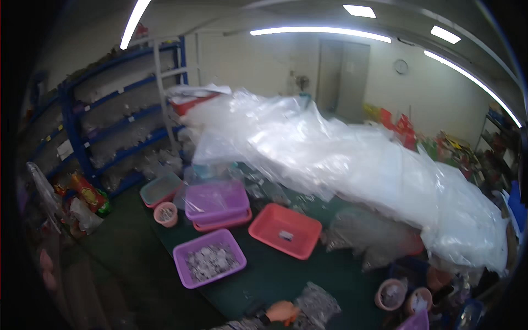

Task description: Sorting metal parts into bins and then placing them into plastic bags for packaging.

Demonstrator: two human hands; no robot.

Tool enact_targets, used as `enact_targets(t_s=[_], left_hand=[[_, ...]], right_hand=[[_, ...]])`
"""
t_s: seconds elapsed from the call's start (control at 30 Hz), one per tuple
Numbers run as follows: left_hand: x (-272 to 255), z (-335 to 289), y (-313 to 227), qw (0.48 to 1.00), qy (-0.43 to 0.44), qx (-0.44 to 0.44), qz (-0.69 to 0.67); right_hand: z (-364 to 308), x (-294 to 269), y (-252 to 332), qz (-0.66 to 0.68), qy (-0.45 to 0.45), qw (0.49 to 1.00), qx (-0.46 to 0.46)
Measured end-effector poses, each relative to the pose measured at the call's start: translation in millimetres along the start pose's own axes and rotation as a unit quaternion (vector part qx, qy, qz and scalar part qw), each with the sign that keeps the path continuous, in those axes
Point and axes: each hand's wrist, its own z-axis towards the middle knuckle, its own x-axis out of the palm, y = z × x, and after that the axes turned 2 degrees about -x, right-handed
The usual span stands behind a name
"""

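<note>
Head view: left hand (281, 312) is at a crinkly clear plastic bag (318, 305) by the green tabletop (346, 280)'s near edge, can't tell if it's gripping; right hand's out of frame. Looks partway: purple rectangular plastic tray (217, 279) at the left edge holds loads of small silvery pieces (213, 261), red rectangular plastic tray (269, 228) nearly bare
</note>
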Motion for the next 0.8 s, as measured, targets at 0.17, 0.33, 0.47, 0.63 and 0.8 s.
enact_targets(t_s=[0.17,0.33,0.47,0.63,0.8], left_hand=[[-7.2,0.3,-31.3,0.998,-0.016,-0.051,0.034],[-14.7,-11.8,-38.4,0.995,-0.029,-0.094,0.032],[-9.2,-3.7,-32.7,0.998,-0.006,-0.048,0.038],[-13.3,1.5,-39.2,0.997,0.019,-0.01,0.074],[-8.9,13.6,-19.3,0.959,-0.153,0.023,0.238]], right_hand=[[10.4,12.7,-38.9,0.352,0.059,0.934,0.003],[-73.4,-72.4,110.5,0.252,-0.288,0.918,-0.107],[-204.9,-105.6,318.0,0.285,0.202,0.928,-0.132],[-255.2,46.5,399.4,0.231,0.249,0.917,-0.211],[-246.4,83.1,425.4,0.674,0.174,0.705,0.139]])
